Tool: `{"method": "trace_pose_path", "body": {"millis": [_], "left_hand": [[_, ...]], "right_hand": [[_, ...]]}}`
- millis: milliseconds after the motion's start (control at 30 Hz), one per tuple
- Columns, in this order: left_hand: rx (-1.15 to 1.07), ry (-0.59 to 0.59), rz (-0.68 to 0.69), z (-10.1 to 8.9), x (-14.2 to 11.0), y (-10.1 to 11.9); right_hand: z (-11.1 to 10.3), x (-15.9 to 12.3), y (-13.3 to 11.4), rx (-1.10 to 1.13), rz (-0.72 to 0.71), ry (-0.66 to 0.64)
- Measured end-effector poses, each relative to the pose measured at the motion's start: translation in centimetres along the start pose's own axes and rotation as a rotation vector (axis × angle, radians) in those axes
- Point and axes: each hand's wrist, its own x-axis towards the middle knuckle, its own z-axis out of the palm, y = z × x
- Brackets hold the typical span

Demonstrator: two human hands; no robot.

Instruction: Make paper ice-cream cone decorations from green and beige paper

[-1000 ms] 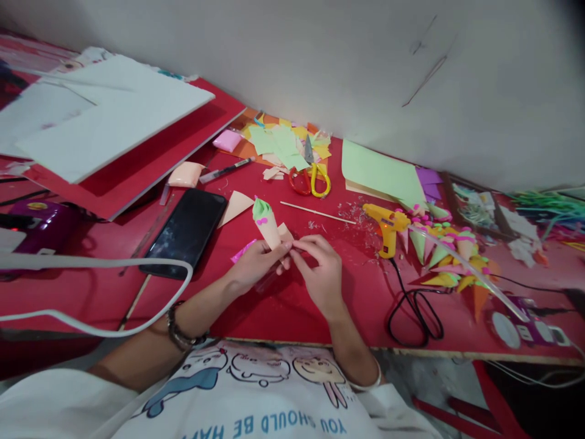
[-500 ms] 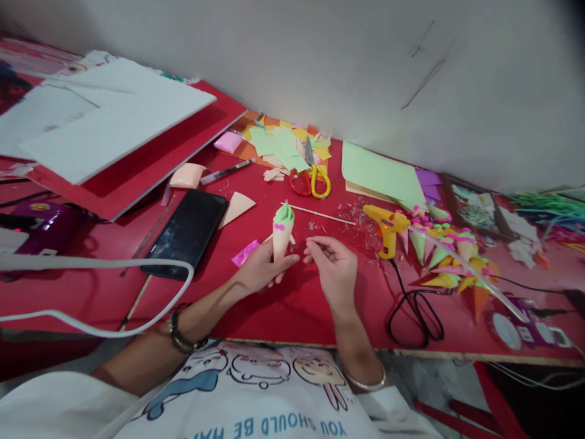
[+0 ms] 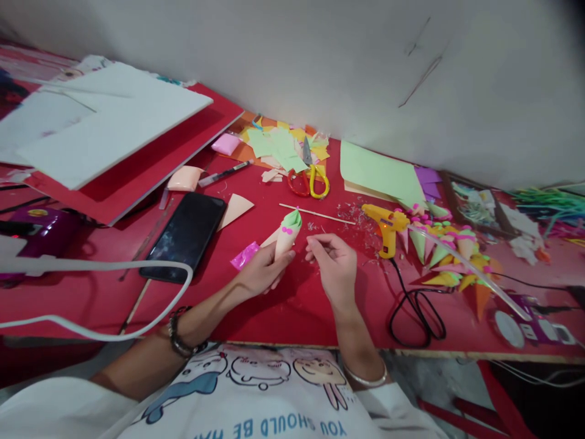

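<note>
My left hand is closed around the lower part of a small paper ice cream cone. The cone is peach, with a green swirled top, a pink tip and pink dots at its rim; it leans to the right. Just right of it, my right hand hovers above the table with thumb and fingertips pinched together. Whatever may be between those fingertips is too small to make out. A pink shiny packet and a strip of peach paper lie by my left hand. Beyond the cone rests a thin stick.
A yellow glue gun with a black cord stands right, beside a pile of finished paper cones. Scissors and paper scraps lie at the back. A phone and a white cable are left; white boards overhang behind.
My left hand has turned the cone, so it now leans right and its green top faces more away. My right hand has stayed nearly still, still pinched.
</note>
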Motion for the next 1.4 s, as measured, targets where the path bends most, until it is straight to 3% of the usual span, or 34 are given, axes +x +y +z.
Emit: {"method": "trace_pose_path", "body": {"millis": [233, 367, 600, 933, 1400], "left_hand": [[-0.010, -0.036, -0.012, -0.07, -0.01, -0.12], [0.019, -0.058, -0.025, -0.01, -0.07, 0.00], [0.010, -0.060, -0.049, 0.17, -0.11, 0.27], [0.030, -0.069, -0.018, 0.09, -0.10, -0.22], [0.081, -0.094, 0.006, 0.09, -0.19, -0.14]], "right_hand": [[0.23, 0.16, 0.13, 0.081, 0.024, -0.028], [0.26, 0.02, 0.06, 0.050, 0.017, 0.031], [0.77, -0.29, -0.02, 0.053, -0.053, 0.067], [0.72, -0.23, -0.19, -0.205, -0.262, 0.021], [0.91, -0.08, 0.38, -0.099, -0.184, -0.018]]}}
